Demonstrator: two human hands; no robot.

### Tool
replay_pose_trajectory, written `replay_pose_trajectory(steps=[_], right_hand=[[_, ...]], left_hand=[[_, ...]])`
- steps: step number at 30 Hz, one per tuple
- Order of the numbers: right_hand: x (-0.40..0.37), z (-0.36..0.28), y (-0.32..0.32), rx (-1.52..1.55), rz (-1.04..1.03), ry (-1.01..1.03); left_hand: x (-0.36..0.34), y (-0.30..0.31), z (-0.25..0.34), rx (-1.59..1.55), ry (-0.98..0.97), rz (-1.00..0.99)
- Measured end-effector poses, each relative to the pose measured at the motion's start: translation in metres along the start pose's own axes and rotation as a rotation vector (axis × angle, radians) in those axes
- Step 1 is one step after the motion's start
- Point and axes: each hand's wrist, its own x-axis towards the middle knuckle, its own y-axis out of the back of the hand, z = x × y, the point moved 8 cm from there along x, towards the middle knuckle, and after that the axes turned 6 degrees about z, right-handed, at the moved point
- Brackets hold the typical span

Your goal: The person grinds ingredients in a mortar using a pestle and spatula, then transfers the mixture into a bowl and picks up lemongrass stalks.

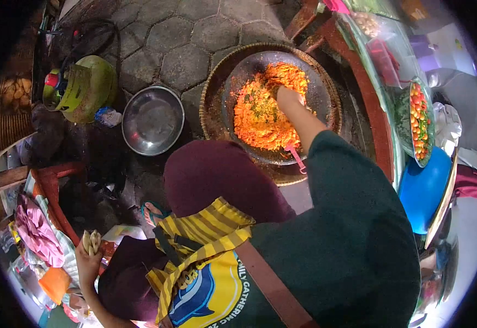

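Observation:
My right hand (290, 100) is closed over the orange, crumbly mash (260, 123), its fingers mostly hidden. At them shows a dark brown stub that looks like a pestle (274, 91). Green shreds lie on the mash, which is heaped in a wide, dark, shallow mortar (318, 93). The mortar sits in a round woven tray (210, 117). A pink-handled utensil (297, 158) leans at the near rim. Down at the left, my left hand (88, 265) is closed around pale, finger-shaped pieces (91, 241), whose kind I cannot make out.
A metal basin (154, 121) lies on the hexagonal paving left of the tray. Beyond it stands a green gas cylinder (88, 90) with a hose. At right, a table holds a tray of red and green chillies (420, 123) and a blue basin (425, 186). Pink cloth (39, 232) lies at left.

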Motion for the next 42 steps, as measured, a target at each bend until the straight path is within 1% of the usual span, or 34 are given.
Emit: replay_pose_trajectory(steps=[2,3,5,7,8,10,11,12,13,14,15,16,17,18,19,21,22,23,24,26,28,30,31,33,34,35,36,38,39,40,41,42], right_hand=[[0.003,-0.002,0.010,-0.063,-0.160,0.206],[-0.015,0.003,0.024,-0.005,-0.205,0.211],[-0.049,0.013,0.011,-0.104,-0.381,0.360],[-0.072,0.035,-0.033,-0.238,-0.154,0.497],[-0.105,0.034,-0.023,-0.121,-0.047,0.448],[-0.110,0.035,-0.033,-0.156,0.028,0.212],[-0.101,0.021,-0.031,-0.077,0.058,0.222],[-0.076,0.014,-0.019,-0.002,0.096,0.228],[-0.017,0.022,-0.044,0.083,0.091,0.043],[0.002,0.022,-0.042,0.130,0.094,-0.048],[0.019,0.022,-0.039,0.177,0.100,-0.139],[-0.004,0.003,0.001,0.047,-0.052,-0.043],[-0.016,-0.009,0.031,-0.084,-0.182,0.049],[-0.011,-0.005,0.024,-0.170,-0.143,0.215],[-0.013,0.001,0.012,-0.253,-0.111,0.379],[-0.067,0.009,0.009,-0.172,-0.411,0.411],[-0.073,0.021,-0.017,-0.131,-0.169,0.507],[-0.092,0.023,-0.022,-0.177,-0.110,0.466],[-0.105,0.024,-0.026,-0.132,-0.056,0.386],[-0.095,0.022,-0.024,-0.001,-0.034,0.198],[-0.049,0.006,-0.010,-0.105,0.030,0.181],[-0.018,-0.010,0.036,-0.096,-0.074,0.255],[0.000,-0.010,0.043,-0.100,-0.075,0.253],[0.031,-0.015,0.046,-0.221,-0.394,0.345],[0.031,-0.016,0.040,-0.224,-0.391,0.346],[0.028,-0.016,0.033,-0.118,-0.273,0.309],[0.017,-0.015,0.023,-0.007,-0.161,0.266],[-0.041,-0.013,-0.019,-0.194,-0.298,0.467],[-0.067,-0.005,-0.032,-0.116,-0.165,0.455],[-0.080,0.003,-0.040,-0.047,-0.032,0.448],[-0.078,-0.002,-0.045,-0.056,-0.031,0.464],[-0.072,0.002,-0.046,-0.033,0.004,0.351]], left_hand=[[0.003,-0.006,0.008,-0.170,-0.011,-0.062],[-0.001,-0.007,0.032,0.046,-0.060,-0.041],[-0.002,-0.004,0.024,0.003,-0.049,-0.031],[-0.007,0.001,0.007,-0.050,-0.028,-0.019],[-0.006,0.005,0.000,-0.038,-0.015,-0.022],[-0.009,0.001,-0.006,0.026,0.036,-0.129],[-0.007,0.000,-0.005,0.064,0.014,-0.140],[-0.008,-0.003,-0.006,0.066,0.019,-0.146],[-0.006,-0.002,-0.007,-0.028,0.023,-0.061],[-0.002,0.003,-0.006,-0.124,0.021,0.026],[-0.001,-0.001,0.012,-0.077,-0.060,0.044],[-0.004,0.001,0.022,-0.081,-0.057,0.046],[-0.004,0.000,0.036,0.016,-0.085,0.003],[-0.005,-0.004,0.045,0.115,-0.113,-0.042],[-0.009,-0.002,0.046,0.060,-0.101,-0.006],[-0.011,0.003,0.020,0.005,-0.088,0.009],[-0.011,0.008,0.003,-0.041,-0.062,0.014],[-0.012,0.011,-0.009,-0.035,-0.058,-0.016],[-0.011,0.009,-0.006,-0.035,-0.042,-0.012],[-0.014,0.010,-0.001,0.120,0.026,-0.030],[-0.010,0.009,-0.014,0.092,-0.013,0.016],[-0.005,0.010,-0.007,-0.046,-0.045,0.106],[-0.003,0.006,0.012,0.051,-0.064,0.022],[0.001,0.004,0.016,0.029,-0.063,-0.002],[0.001,0.001,0.016,0.031,-0.045,-0.046],[-0.005,0.005,0.023,0.130,-0.121,0.047],[-0.007,0.008,0.013,0.140,-0.115,0.039],[-0.008,0.013,-0.004,0.249,-0.223,0.060],[-0.011,0.013,0.003,0.237,-0.046,-0.015],[-0.010,0.012,-0.002,0.234,-0.034,-0.013],[-0.008,0.013,-0.010,0.141,-0.032,0.015],[-0.011,0.016,-0.019,0.050,-0.026,0.046]])
